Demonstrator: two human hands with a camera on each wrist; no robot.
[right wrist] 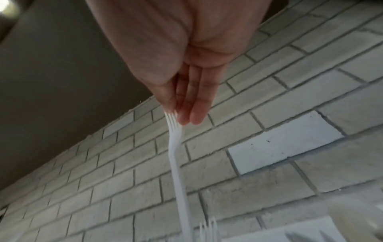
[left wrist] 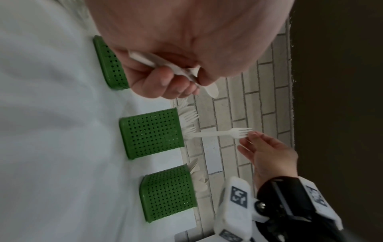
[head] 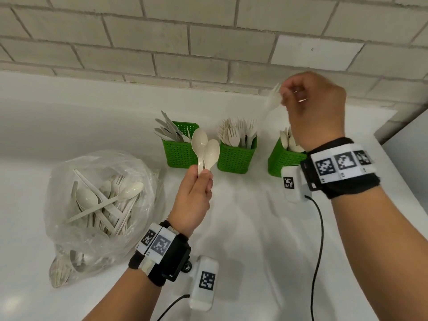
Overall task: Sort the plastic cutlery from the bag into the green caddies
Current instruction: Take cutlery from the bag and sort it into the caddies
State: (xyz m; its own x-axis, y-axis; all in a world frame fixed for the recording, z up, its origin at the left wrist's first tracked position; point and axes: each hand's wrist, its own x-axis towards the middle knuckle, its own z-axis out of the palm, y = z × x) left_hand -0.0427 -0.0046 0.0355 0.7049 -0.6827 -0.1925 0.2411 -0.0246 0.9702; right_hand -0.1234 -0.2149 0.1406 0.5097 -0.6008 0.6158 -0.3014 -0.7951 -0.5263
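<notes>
At upper right, my right hand (head: 312, 105) is pinching a light, springy fork (left wrist: 222, 133) by its tines; my left hand (head: 193, 198) is gripping two spoons (head: 205, 148) by their handles.

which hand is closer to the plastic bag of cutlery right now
Left. The left hand holds two spoons just right of the bag; the right hand is far across, holding a fork above the caddies.
</notes>
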